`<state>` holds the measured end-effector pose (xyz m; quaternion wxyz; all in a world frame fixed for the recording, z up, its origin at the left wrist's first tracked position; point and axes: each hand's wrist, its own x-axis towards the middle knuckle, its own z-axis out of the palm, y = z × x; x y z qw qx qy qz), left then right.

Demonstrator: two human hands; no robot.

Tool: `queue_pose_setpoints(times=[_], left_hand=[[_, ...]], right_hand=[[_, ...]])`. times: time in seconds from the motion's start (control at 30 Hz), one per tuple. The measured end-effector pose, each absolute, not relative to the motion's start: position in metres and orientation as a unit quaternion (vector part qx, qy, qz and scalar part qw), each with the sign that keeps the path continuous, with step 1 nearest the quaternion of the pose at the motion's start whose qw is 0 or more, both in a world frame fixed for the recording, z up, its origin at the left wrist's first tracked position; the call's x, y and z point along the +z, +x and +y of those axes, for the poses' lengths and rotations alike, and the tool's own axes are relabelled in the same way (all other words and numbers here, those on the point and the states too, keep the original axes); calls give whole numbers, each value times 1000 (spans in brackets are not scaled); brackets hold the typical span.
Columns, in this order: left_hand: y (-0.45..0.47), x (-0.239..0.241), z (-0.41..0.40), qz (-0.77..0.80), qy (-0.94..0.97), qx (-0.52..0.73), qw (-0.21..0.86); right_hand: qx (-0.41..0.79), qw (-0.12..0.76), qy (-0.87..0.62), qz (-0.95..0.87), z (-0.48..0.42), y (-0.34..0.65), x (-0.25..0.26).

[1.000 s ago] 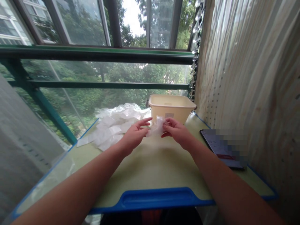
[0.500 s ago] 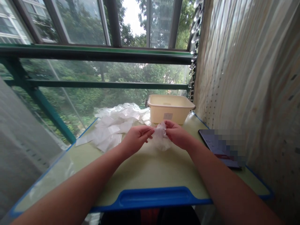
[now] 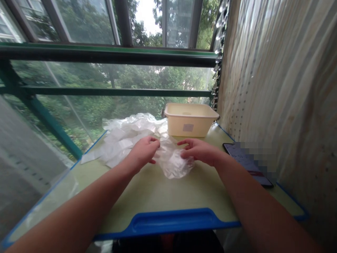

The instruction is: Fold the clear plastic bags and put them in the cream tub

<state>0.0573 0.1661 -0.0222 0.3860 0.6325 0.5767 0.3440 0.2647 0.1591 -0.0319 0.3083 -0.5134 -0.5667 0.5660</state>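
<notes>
A clear, crinkled plastic bag (image 3: 175, 165) is spread between my two hands, low over the table (image 3: 158, 193). On its left side, my left hand (image 3: 144, 151) has its fingers curled and pinched on the bag's edge. My right hand (image 3: 198, 151) is at the bag's right side with thumb and fingers apart, the thumb touching the plastic. Behind my left hand lies a loose pile of clear plastic bags (image 3: 118, 142) with white paper-like pieces among them.
A cream plastic bin (image 3: 192, 127) with a small label stands at the back right. A phone (image 3: 244, 161), partly blurred out, lies by the right edge. Blue trim with a shallow tray (image 3: 173, 218) runs along the front. A curtain (image 3: 276, 88) hangs at the right.
My hands have moved apart. The bag, bunched up between my fingers before, is now spread wider and lower. My right hand's fingers have opened. The view has shifted slightly.
</notes>
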Motion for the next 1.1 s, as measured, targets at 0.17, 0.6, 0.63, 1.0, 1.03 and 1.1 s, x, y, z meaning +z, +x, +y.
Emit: queue_pose_setpoints(times=[0.17, 0.6, 0.63, 1.0, 1.03, 1.1], left_hand=[[49, -23, 166, 497, 759, 248, 338], [45, -30, 173, 479, 799, 103, 350], [43, -30, 174, 485, 781, 98, 382], [39, -13, 162, 445, 864, 153, 181], [39, -12, 161, 416, 875, 140, 204], [38, -12, 162, 392, 877, 125, 249]], right_hand=[[563, 215, -477, -640, 166, 273, -38], [229, 142, -442, -856, 149, 264, -24], [228, 131, -437, -860, 148, 264, -25], [309, 215, -448, -811, 158, 263, -27], [331, 233, -452, -795, 159, 263, -27], [376, 268, -468, -754, 162, 264, -28]])
